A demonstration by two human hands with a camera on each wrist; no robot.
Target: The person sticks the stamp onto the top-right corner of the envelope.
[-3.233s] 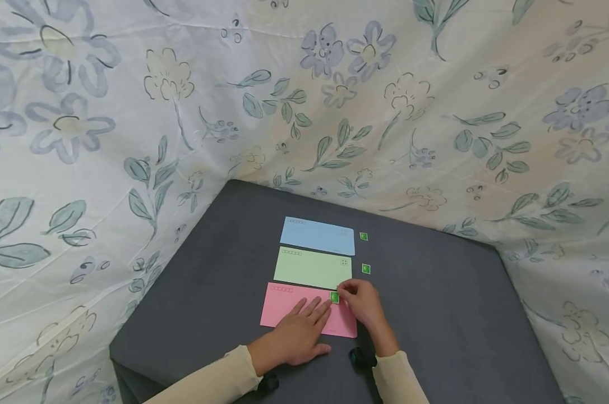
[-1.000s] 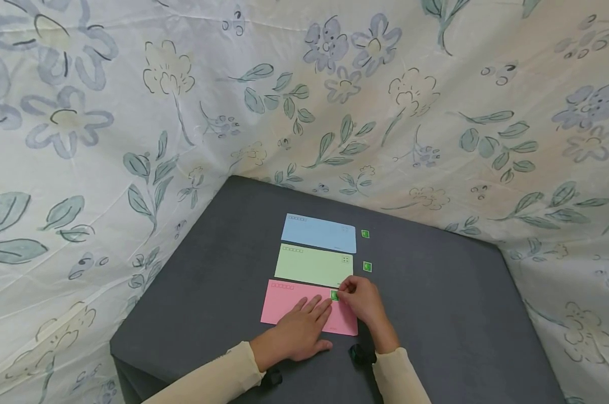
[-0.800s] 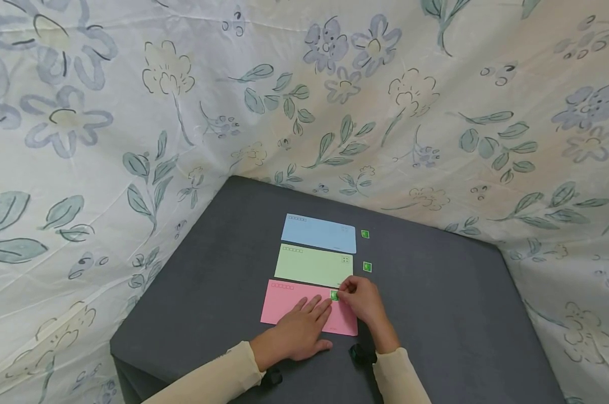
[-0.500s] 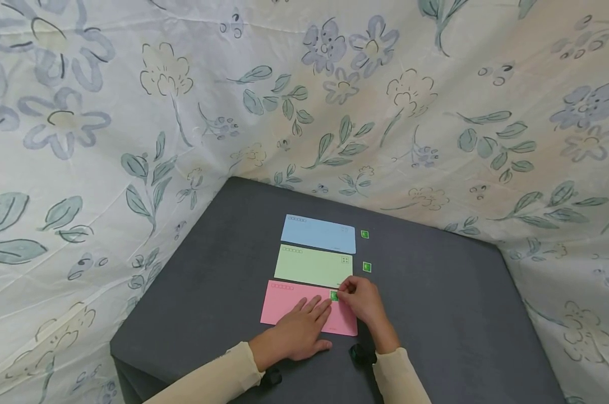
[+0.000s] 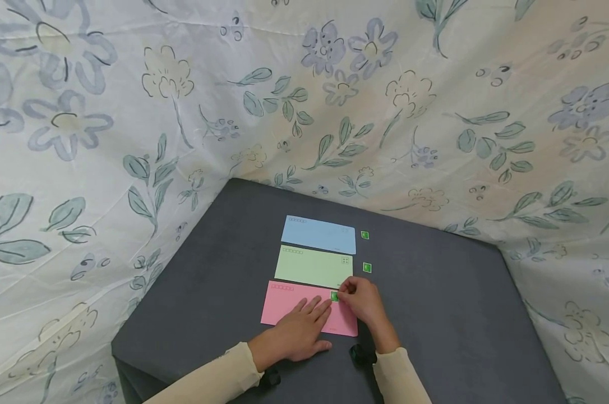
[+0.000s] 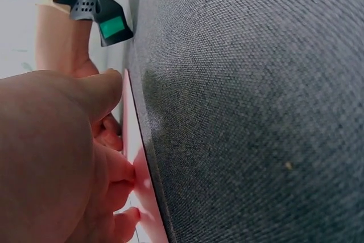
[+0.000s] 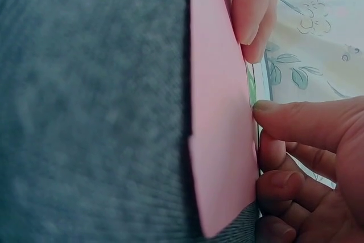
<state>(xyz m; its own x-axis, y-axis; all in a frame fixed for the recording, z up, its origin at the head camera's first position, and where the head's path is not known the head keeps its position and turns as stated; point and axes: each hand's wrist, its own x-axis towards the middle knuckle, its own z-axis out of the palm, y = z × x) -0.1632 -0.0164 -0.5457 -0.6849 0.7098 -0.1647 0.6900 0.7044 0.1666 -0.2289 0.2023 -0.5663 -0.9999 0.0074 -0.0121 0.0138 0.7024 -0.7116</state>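
A pink envelope lies nearest on the dark table. Fingers spread, my left hand rests on its lower middle and presses it down. A green postage stamp sits at the envelope's upper right, beside the left fingertips. My right hand pinches this stamp's right edge between thumb and curled fingers. In the right wrist view the thumb touches the stamp's green edge. Beyond lie a pale green envelope and a blue envelope, flat and roughly parallel.
Two loose green stamps lie on the table right of the envelopes: a nearer stamp and a farther stamp. Flowered cloth hangs behind and beside the dark table. A dark wrist device is worn at the right wrist.
The hands, envelopes and stamps keep the same places relative to each other. Only the head view shifts slightly.
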